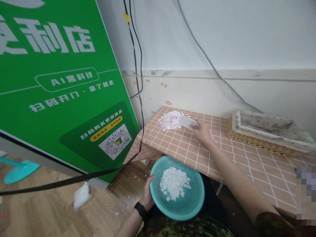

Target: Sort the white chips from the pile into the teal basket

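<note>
My left hand (pixel 147 195) grips the left rim of a teal plastic basket (pixel 177 214), which is held just below the table edge. Inside it lies a heap of small white paper pieces (pixel 174 181). Over the table, my right hand (pixel 201 131) is closed on the near end of a flat white piece that looks like card or a scraper (pixel 187 122). Its far end touches a pile of white and pinkish paper scraps (pixel 170 119) on the checked cloth. Part of something pinkish shows beside my right wrist.
A brown checked tablecloth (pixel 247 168) covers the table. At the right stands a lined wicker basket (pixel 261 144). A large green cabinet (pixel 61 98) rises on the left, with a black strap (pixel 98 172) hanging across it. A white plastic bag (pixel 82 196) lies on the wooden floor.
</note>
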Demonstrator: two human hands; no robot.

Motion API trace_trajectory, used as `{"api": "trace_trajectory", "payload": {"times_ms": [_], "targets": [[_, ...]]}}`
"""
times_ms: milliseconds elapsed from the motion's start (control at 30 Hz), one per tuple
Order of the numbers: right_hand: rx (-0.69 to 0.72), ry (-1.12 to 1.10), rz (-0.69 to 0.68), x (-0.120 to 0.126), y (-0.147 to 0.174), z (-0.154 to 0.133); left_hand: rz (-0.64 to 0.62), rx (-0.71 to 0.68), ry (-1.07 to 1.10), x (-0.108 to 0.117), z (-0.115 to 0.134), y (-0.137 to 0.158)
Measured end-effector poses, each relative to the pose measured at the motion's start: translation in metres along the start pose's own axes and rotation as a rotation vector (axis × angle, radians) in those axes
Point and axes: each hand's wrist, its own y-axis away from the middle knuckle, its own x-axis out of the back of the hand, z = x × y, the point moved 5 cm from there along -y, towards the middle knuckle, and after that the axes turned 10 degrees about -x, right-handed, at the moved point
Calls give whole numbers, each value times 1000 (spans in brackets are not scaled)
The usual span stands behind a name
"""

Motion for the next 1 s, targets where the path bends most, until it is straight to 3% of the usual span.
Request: {"api": "trace_trajectory", "payload": {"times_ms": [200,400,533,867,1000], "targets": [[-39,-181,-76,-4,-4,14,-31,59,-20,-6,-4,-5],[-83,-157,-1,4,-6,19,-1,99,-46,-24,-10,-10],[-42,-169,-45,4,-2,13,-25,56,-45,-35,-12,-10],[-19,-182,-99,3,-1,8,56,-85,-26,-7,-8,2],[-55,-212,-28,10,-7,15,72,-97,11,-5,-6,2]]}}
